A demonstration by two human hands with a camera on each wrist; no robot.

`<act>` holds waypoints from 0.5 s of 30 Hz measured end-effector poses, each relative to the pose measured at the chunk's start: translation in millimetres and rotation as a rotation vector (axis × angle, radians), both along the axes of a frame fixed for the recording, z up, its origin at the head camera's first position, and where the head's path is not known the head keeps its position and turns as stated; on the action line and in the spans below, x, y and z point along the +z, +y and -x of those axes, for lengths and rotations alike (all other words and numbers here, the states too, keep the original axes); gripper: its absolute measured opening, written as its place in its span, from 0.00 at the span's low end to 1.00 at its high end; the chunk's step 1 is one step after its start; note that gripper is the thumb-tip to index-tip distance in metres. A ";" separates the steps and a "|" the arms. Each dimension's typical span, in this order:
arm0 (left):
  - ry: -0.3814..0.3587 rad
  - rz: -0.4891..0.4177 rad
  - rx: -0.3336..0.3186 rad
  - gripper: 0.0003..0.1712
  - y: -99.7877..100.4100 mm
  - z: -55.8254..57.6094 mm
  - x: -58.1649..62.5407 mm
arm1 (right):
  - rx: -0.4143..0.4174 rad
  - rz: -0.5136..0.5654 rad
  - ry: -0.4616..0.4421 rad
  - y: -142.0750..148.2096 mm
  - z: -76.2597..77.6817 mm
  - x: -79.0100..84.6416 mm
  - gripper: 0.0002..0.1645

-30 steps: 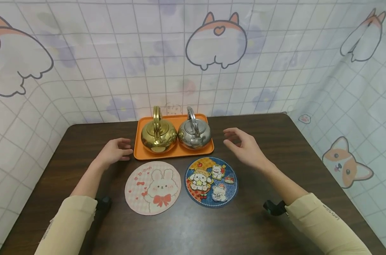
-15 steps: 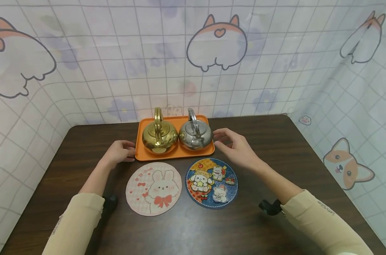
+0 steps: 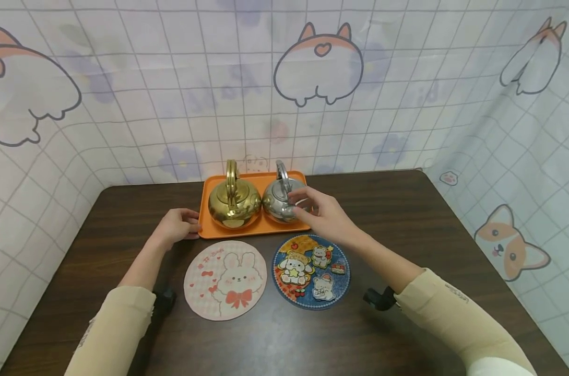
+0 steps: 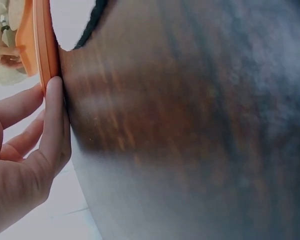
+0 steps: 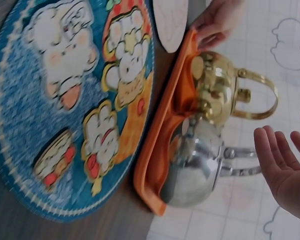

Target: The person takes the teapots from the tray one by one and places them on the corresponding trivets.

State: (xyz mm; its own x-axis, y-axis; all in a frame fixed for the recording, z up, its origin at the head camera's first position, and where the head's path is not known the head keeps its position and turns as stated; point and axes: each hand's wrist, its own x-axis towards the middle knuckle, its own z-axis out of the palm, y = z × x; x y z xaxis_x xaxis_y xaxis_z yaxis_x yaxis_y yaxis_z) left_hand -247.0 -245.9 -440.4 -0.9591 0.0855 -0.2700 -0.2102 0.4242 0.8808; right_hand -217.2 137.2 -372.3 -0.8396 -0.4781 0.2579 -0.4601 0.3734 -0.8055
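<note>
An orange tray (image 3: pixel 204 219) holds two round metal kettles side by side. The gold kettle (image 3: pixel 235 211) is at left, the silver kettle (image 3: pixel 274 204) at right, each with its handle upright. My left hand (image 3: pixel 174 227) touches the tray's left end. In the left wrist view, my thumb and fingertips meet the tray's rim (image 4: pixel 46 45) near its front corner. My right hand (image 3: pixel 326 211) hovers by the silver kettle, covering its right side in the head view. The right wrist view puts its loosely bent fingers (image 5: pixel 265 147) close to the silver handle (image 5: pixel 242 171), gripping nothing.
In front of the tray lie two round placemats: a pink one with a rabbit (image 3: pixel 225 279) at left and a blue one with cartoon animals (image 3: pixel 311 297) at right. The dark wooden table (image 3: pixel 265 344) backs onto a white checked wall cloth (image 3: pixel 406 62).
My right hand has moved left, from the bare table to the silver kettle. My left hand has moved slightly right and now touches the tray. Kettles, tray and placemats have stayed put.
</note>
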 end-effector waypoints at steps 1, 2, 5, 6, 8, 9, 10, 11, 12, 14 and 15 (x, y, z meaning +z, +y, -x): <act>-0.001 0.001 0.000 0.27 0.2 -0.2 -0.3 | 0.006 0.004 -0.008 -2.9 0.1 0.6 0.21; -0.003 0.001 0.002 0.26 0.7 -0.3 -0.7 | 0.013 0.007 -0.015 -5.7 0.3 0.8 0.21; -0.010 0.003 0.004 0.26 1.2 -0.4 -2.0 | 0.033 0.015 -0.036 -14.1 1.0 1.0 0.21; -0.012 0.004 0.005 0.26 1.4 -0.3 -2.2 | 0.040 0.020 -0.044 -17.1 1.5 0.8 0.21; -0.014 0.004 0.009 0.26 1.5 0.3 -2.1 | 0.057 0.035 -0.055 -23.5 2.9 0.2 0.21; -0.013 0.005 0.009 0.26 1.2 0.6 -1.9 | 0.063 0.045 -0.059 -27.0 3.7 0.0 0.20; -0.013 0.006 0.009 0.26 1.0 1.1 -1.7 | 0.072 0.056 -0.054 -30.6 5.3 -1.0 0.20; -0.015 0.007 0.009 0.26 0.9 1.5 -1.3 | 0.084 0.073 -0.054 -34.2 6.9 -1.7 0.20; -0.019 0.006 0.008 0.27 0.5 1.9 -1.2 | 0.092 0.086 -0.054 -37.7 8.6 -2.3 0.20; -0.025 0.009 0.007 0.27 -0.9 2.0 -1.2 | 0.107 0.110 -0.059 -44.8 11.9 -1.8 0.21; -0.030 0.011 0.009 0.28 -1.5 1.7 -1.2 | 0.115 0.121 -0.068 -48.3 14.1 -1.7 0.22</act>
State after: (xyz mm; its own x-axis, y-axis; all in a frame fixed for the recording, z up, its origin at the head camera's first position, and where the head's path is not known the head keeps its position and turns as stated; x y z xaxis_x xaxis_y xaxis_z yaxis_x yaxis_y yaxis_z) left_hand -248.7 -247.5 -441.6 -0.9513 0.0741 -0.2991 -0.2398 0.4317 0.8696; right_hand -231.3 88.9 -374.0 -0.7986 -0.5411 0.2636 -0.4370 0.2202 -0.8721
